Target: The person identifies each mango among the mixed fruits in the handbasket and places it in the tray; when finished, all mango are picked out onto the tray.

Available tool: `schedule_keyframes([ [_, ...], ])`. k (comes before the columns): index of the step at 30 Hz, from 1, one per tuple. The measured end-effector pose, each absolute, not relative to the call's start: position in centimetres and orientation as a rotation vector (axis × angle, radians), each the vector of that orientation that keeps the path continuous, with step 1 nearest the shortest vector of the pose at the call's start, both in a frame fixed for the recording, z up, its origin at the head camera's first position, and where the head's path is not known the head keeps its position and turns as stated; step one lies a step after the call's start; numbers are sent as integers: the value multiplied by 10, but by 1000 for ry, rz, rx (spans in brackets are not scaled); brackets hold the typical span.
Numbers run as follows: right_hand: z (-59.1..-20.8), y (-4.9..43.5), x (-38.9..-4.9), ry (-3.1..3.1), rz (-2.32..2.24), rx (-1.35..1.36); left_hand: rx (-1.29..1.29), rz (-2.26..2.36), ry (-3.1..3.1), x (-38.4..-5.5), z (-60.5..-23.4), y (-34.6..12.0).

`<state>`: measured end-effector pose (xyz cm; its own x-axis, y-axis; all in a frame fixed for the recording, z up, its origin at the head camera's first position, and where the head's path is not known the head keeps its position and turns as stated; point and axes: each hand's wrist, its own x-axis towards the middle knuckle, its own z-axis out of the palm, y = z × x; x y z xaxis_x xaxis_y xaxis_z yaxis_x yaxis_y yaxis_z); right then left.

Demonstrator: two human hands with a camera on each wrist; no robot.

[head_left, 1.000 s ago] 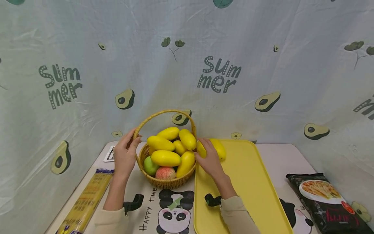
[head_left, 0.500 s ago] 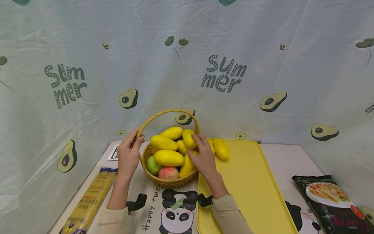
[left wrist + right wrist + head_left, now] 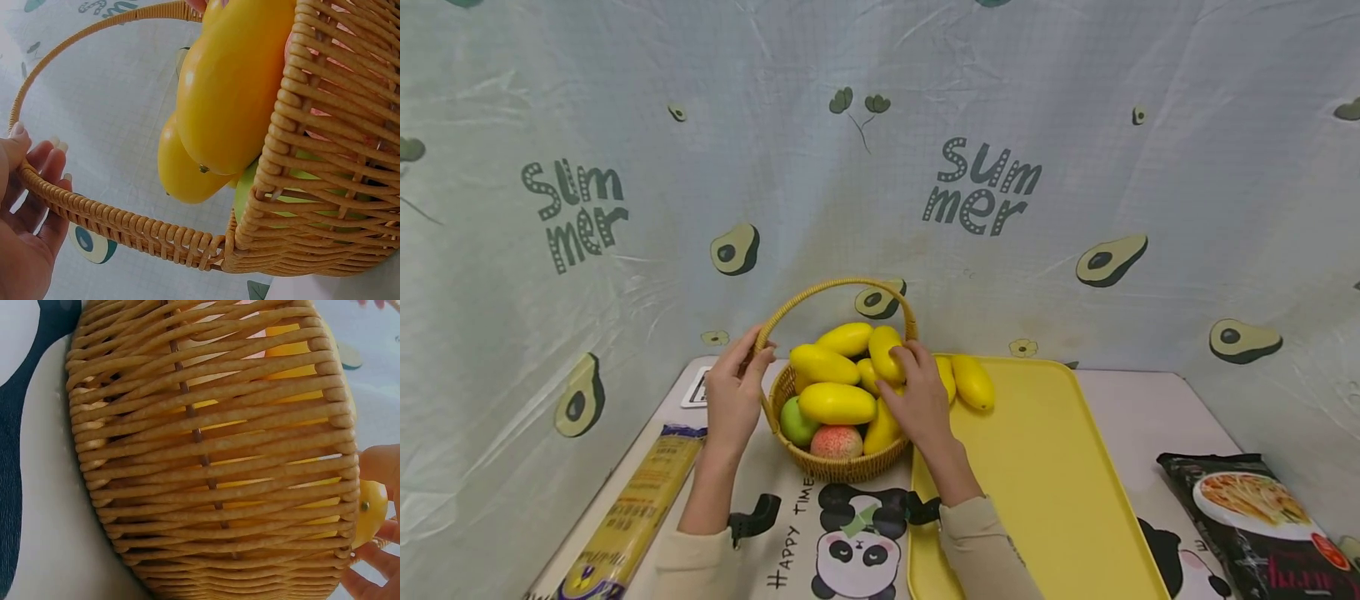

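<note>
A wicker basket (image 3: 847, 467) with a tall arched handle (image 3: 837, 285) holds several yellow mangoes (image 3: 837, 404), a green apple-like fruit (image 3: 797, 423) and a pinkish peach (image 3: 836, 443). My left hand (image 3: 735, 408) grips the left side of the handle; the left wrist view shows its thumb and fingers (image 3: 53, 164) around the wicker. At the basket's right rim, my right hand (image 3: 922, 400) has its thumb and fingers about a mango (image 3: 886, 350) on top of the pile. The right wrist view shows mostly basket wall (image 3: 212, 450), with part of that hand (image 3: 378, 544) at the edge.
A yellow tray (image 3: 1030, 483) lies right of the basket, with mangoes (image 3: 973, 383) at its back left corner. A long yellow packet (image 3: 636, 508) lies at left, a black curry packet (image 3: 1262, 525) at right. A printed sheet (image 3: 887, 150) hangs behind.
My right hand has moved left from beside the mangoes on the tray to the mango at the basket's right side. My left hand stays on the handle. The head view has shifted slightly.
</note>
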<state>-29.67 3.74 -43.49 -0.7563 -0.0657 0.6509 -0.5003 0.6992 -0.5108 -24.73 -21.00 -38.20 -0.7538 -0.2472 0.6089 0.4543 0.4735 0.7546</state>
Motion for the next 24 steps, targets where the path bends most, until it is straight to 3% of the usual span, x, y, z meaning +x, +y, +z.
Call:
schedule_keyframes([
  [24, -439, 33, -300, -2296, 1182, 452, -161, -1305, -2054, -246, -382, -210],
])
